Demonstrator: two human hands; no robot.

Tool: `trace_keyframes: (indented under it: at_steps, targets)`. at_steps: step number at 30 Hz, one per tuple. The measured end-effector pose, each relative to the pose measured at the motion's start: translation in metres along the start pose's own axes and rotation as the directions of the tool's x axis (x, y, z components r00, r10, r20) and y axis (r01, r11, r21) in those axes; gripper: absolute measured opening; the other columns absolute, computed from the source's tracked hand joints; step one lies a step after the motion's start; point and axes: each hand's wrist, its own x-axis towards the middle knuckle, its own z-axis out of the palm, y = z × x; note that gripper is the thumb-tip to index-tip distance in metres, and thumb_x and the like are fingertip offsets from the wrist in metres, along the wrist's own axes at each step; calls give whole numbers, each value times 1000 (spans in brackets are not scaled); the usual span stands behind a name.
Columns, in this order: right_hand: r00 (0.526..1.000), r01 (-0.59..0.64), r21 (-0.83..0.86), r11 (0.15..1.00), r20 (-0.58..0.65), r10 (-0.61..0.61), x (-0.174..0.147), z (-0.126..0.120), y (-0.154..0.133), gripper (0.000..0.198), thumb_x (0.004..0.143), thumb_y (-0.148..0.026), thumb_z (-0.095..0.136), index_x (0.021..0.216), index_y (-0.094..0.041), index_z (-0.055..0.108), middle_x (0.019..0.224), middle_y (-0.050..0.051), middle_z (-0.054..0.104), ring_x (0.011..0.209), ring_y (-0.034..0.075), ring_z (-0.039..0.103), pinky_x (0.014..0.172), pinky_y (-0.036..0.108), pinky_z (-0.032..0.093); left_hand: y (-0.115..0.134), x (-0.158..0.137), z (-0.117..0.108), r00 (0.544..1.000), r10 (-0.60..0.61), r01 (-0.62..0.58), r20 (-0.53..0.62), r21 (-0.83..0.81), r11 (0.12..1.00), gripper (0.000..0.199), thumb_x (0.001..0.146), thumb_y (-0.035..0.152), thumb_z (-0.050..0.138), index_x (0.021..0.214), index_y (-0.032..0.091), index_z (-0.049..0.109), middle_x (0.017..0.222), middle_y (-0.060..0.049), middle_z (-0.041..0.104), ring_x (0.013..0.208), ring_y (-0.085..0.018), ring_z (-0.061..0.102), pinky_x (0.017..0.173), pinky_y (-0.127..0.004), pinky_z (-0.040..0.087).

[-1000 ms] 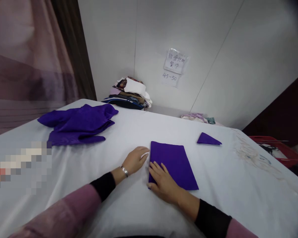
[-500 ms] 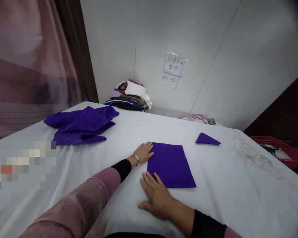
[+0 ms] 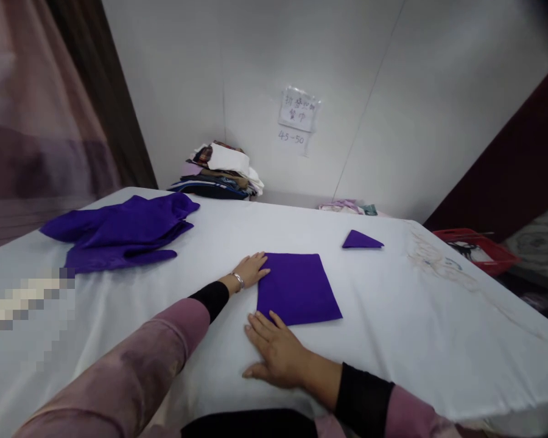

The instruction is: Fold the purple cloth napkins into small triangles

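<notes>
Folded purple napkin (image 3: 299, 292) is laid flat mid-frame on white tablecloth (image 3: 383, 340), slightly right of center. Its upper-left corner is touched by left hand (image 3: 252, 269), palm down, fingers close together, thumb apart, nothing clamped. Its lower-left corner is covered by the fingertips of right hand (image 3: 279, 353), fingers a little spread, thumb well apart, nothing gripped. Both left corners seem to be pressed so that the left edge is kept straight and flat; how hard cannot be told. Those corners are partly blocked from view by the fingers. Bracelet (image 3: 238, 280) is worn on the left wrist. Small purple triangle (image 3: 362, 240) is placed apart, right of center, seemingly set aside. Crumpled purple fabric (image 3: 123, 228) is heaped at left, well clear of the hands. Clothes stack (image 3: 228, 159) is seen past the far table edge, under paper sign (image 3: 296, 109) on the wall. Red basket (image 3: 497, 266) is seen at far right, contents unclear. Patch at left edge is pixelated, unreadable.
</notes>
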Motion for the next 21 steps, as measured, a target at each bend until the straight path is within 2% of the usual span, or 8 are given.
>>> trace_keyframes:
  at_steps: [3, 8, 11, 14, 17, 19, 21]
  targets:
    - [1000, -2, -26, 1000, -24, 1, -1, 0, 0, 76, 86, -61, 33, 140, -10, 24, 147, 16, 21, 137, 23, 12, 111, 42, 7, 19, -11, -4, 999, 16, -17, -28, -29, 999, 56, 90, 47, 28, 135, 15, 35, 148, -14, 23, 135, -27, 19, 106, -48, 21]
    - [999, 4, -77, 997, -49, -8, 1, -3, 1, 72, 86, -59, 37, 141, -15, 23, 147, 12, 23, 137, 23, 11, 111, 44, 9, 52, -60, -6, 970, 237, -242, -59, -129, 962, 54, 91, 48, 28, 134, 17, 38, 146, -10, 28, 136, -22, 20, 109, -44, 19]
    - [999, 20, -68, 997, -44, -23, 1, -8, 2, 70, 86, -57, 40, 141, -17, 21, 146, 10, 27, 137, 23, 13, 110, 45, 10, 58, -90, -8, 956, 278, -290, -95, -151, 945, 50, 93, 44, 27, 135, 19, 35, 147, -7, 26, 136, -20, 20, 110, -43, 19]
    - [996, -39, -79, 996, -87, 32, -7, -12, 4, 72, 86, -56, 42, 141, -14, 21, 146, 12, 28, 137, 23, 14, 111, 45, 10, 58, -109, -5, 944, 282, -305, -173, -125, 944, 48, 93, 40, 28, 137, 20, 32, 147, -6, 27, 135, -18, 23, 110, -41, 23]
    - [983, -130, -109, 986, -143, 114, -24, -11, 10, 72, 86, -55, 40, 140, -9, 23, 146, 15, 25, 137, 24, 12, 110, 45, 11, 59, -120, 5, 921, 335, -351, -202, -52, 935, 51, 92, 39, 34, 138, 19, 30, 145, -8, 32, 133, -20, 27, 108, -42, 27]
    - [974, -175, -127, 976, -166, 153, -39, -10, 18, 70, 87, -54, 38, 139, -9, 24, 146, 15, 26, 137, 24, 14, 110, 47, 12, 61, -124, 13, 900, 392, -398, -189, 10, 917, 50, 90, 37, 38, 137, 19, 33, 143, -8, 36, 132, -22, 30, 107, -43, 29]
    - [960, -217, -155, 964, -212, 182, -55, -10, 29, 60, 90, -47, 39, 138, -12, 29, 144, 13, 31, 136, 24, 18, 109, 48, 13, 64, -124, 17, 886, 427, -422, -183, 67, 904, 44, 90, 32, 41, 132, 19, 40, 139, -8, 42, 129, -23, 35, 104, -43, 33]
